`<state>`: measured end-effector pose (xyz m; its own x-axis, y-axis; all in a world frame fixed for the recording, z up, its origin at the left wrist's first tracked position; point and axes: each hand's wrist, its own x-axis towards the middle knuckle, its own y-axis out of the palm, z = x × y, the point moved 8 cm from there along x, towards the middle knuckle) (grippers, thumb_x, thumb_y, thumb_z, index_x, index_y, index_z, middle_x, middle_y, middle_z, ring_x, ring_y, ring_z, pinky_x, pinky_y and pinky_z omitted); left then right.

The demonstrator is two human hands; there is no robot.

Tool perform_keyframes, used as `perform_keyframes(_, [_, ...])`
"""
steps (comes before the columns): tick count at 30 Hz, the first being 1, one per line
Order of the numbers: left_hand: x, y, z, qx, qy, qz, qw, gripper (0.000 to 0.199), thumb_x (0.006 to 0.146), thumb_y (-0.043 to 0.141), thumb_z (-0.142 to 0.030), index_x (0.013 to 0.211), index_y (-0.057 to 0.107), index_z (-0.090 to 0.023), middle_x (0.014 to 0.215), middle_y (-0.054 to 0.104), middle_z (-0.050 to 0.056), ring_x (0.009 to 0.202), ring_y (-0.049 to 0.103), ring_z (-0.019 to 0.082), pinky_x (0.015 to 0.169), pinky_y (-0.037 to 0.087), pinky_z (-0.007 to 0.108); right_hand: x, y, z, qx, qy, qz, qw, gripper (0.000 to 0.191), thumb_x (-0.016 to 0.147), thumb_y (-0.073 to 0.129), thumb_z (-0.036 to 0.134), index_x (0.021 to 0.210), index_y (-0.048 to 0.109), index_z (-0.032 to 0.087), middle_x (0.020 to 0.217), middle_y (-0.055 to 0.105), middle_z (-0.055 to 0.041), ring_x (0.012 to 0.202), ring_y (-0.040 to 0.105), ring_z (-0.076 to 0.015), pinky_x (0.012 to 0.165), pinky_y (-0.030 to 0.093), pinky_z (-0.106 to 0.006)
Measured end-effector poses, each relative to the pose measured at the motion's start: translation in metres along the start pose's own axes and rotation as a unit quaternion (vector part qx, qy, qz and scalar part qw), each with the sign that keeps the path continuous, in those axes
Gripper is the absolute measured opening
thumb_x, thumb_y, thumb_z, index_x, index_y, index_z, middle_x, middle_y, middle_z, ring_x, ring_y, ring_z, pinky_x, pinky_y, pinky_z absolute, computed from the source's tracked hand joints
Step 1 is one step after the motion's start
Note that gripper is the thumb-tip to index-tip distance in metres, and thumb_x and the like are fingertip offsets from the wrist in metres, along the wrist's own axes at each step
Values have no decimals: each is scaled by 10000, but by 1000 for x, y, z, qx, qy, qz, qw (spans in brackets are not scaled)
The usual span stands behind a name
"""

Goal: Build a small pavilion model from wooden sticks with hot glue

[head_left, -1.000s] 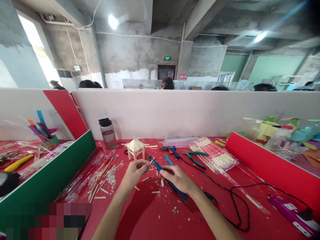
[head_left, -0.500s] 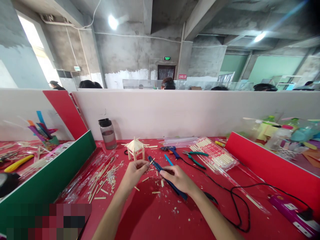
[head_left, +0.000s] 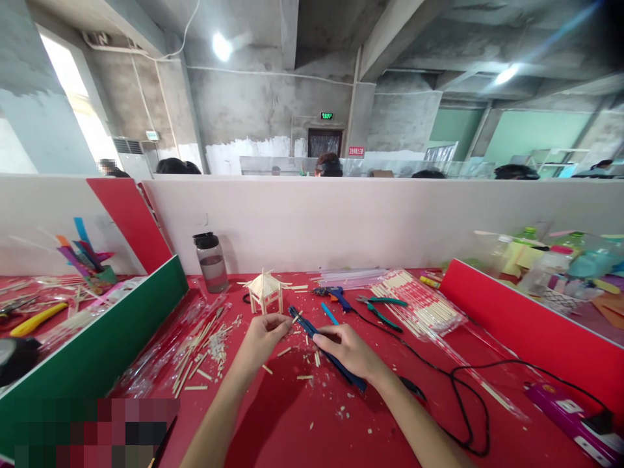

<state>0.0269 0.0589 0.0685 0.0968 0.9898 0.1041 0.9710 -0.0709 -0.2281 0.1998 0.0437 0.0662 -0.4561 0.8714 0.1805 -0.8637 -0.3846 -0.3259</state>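
My left hand (head_left: 267, 333) pinches a short pale wooden stick (head_left: 297, 317), whose end lies at the jaws of a dark blue cutting tool (head_left: 305, 323). My right hand (head_left: 345, 346) is wrapped round that tool, which slants from upper left to lower right over the red table (head_left: 292, 435). Just behind my left hand stands a small pavilion of pale sticks (head_left: 265, 290) with a pointed roof. Cut stick pieces and chips are scattered around both hands.
Behind my hands are a blue glue gun (head_left: 334, 295), green-handled pliers (head_left: 385, 308) and bagged sticks (head_left: 422, 305). A bottle (head_left: 211, 265) stands back left. Loose sticks (head_left: 195, 351) lie left, a purple power strip (head_left: 565, 416) right. Green (head_left: 97, 351) and red (head_left: 531, 325) dividers flank the table.
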Motion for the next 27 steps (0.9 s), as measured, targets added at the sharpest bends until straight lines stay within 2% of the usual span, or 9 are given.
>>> perform_keyframes(10, [0, 0, -4, -12, 9, 9, 1000, 340, 751, 659, -466, 766, 706, -129, 637, 626, 3, 594, 498, 118, 602, 396, 232, 1, 0, 2, -21, -12, 8, 1000, 385, 919, 529, 475, 732, 648, 160, 705, 637, -4, 699, 577, -169, 652, 388, -241])
perform_keyframes(15, [2, 1, 2, -6, 18, 34, 999, 340, 770, 664, -468, 792, 686, -129, 670, 634, 11, 610, 516, 118, 613, 414, 235, 2, -1, -3, -38, -4, 8, 999, 395, 909, 537, 499, 773, 679, 156, 750, 661, -17, 737, 591, -186, 665, 394, -246])
perform_keyframes(19, [2, -1, 9, -5, 8, 68, 998, 413, 810, 630, -537, 841, 661, -127, 718, 647, 32, 654, 564, 133, 653, 464, 253, 2, -1, -4, -42, -1, 11, 999, 421, 907, 532, 520, 775, 687, 152, 735, 659, -19, 726, 590, -185, 655, 390, -246])
perform_keyframes(22, [0, -10, 8, -9, 3, 60, 998, 477, 856, 562, -570, 1017, 643, -129, 884, 671, 76, 769, 630, 170, 748, 523, 304, 1, -2, -2, -43, 2, 15, 999, 417, 904, 533, 517, 787, 698, 152, 751, 670, -24, 746, 596, -191, 664, 397, -245])
perform_keyframes(24, [-3, -13, 1, -1, 29, 64, 998, 489, 877, 553, -541, 1176, 598, -156, 1104, 654, 115, 863, 652, 187, 821, 538, 340, 1, -2, -1, -51, 2, 19, 999, 408, 903, 534, 507, 784, 702, 155, 744, 667, -20, 740, 590, -188, 653, 387, -242])
perform_keyframes(26, [-9, -9, -9, 22, 66, 102, 992, 485, 890, 576, -465, 1303, 537, -215, 1304, 581, 120, 959, 649, 194, 891, 526, 352, 0, -2, 0, -60, 2, 31, 998, 392, 901, 542, 492, 776, 702, 156, 719, 651, -9, 715, 572, -176, 639, 371, -237])
perform_keyframes(27, [-12, -4, -12, 36, 76, 127, 988, 481, 889, 591, -425, 1325, 527, -233, 1339, 565, 114, 994, 643, 196, 915, 517, 351, -1, -1, 0, -63, 4, 40, 997, 377, 897, 552, 482, 784, 707, 157, 711, 644, -4, 705, 562, -170, 636, 365, -236])
